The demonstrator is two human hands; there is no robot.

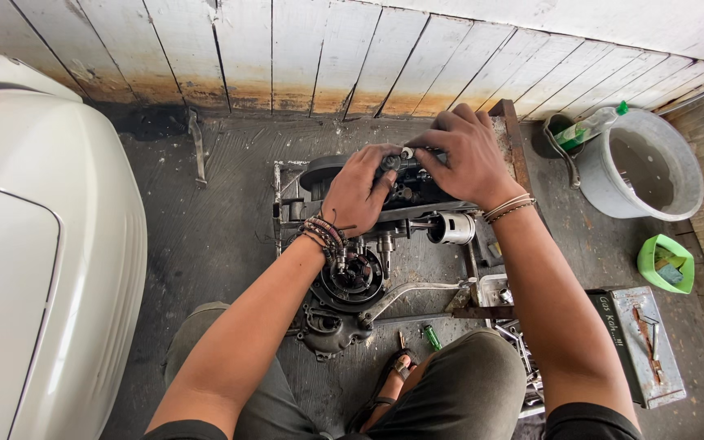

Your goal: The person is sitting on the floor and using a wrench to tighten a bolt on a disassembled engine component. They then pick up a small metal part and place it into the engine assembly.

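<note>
Two hands meet on top of the dark engine block (368, 244), which sits in a metal frame (482, 311) that steadies it. Left hand (358, 191) curls closed around a small part (407, 152); right hand (466, 155) clamps down just beside it, bracing the casing.

Both hands, left hand (358, 189) and right hand (464, 155), sit on the engine (368, 244); bucket (641, 167) off right, toolbox (641, 342) nearer, scooter body (42, 244) far left.
</note>
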